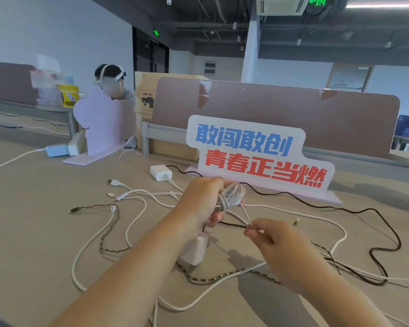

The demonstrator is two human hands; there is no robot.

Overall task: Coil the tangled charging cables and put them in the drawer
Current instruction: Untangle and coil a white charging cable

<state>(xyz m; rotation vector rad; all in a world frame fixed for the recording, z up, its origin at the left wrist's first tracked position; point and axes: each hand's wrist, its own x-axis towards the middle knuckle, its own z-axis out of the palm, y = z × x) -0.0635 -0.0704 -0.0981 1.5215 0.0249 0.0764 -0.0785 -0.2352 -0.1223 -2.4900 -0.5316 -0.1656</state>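
Observation:
My left hand (200, 204) grips a small coil of white cable (232, 197) held above the desk. A white charger block (195, 250) hangs from it below my wrist. My right hand (272, 239) pinches the loose end of that same white cable (248, 224) just below the coil. Several other cables lie tangled on the beige desk (33, 232): a white one (137, 201), a braided brown one (109, 232) and a black one (340, 208). No drawer is in view.
A second white charger (161, 172) lies beyond the cables. A standing sign with blue and red characters (257, 156) is right behind my hands, and a lilac sign (104, 123) stands at left. A desk divider (293, 119) and another person (111, 81) are further back.

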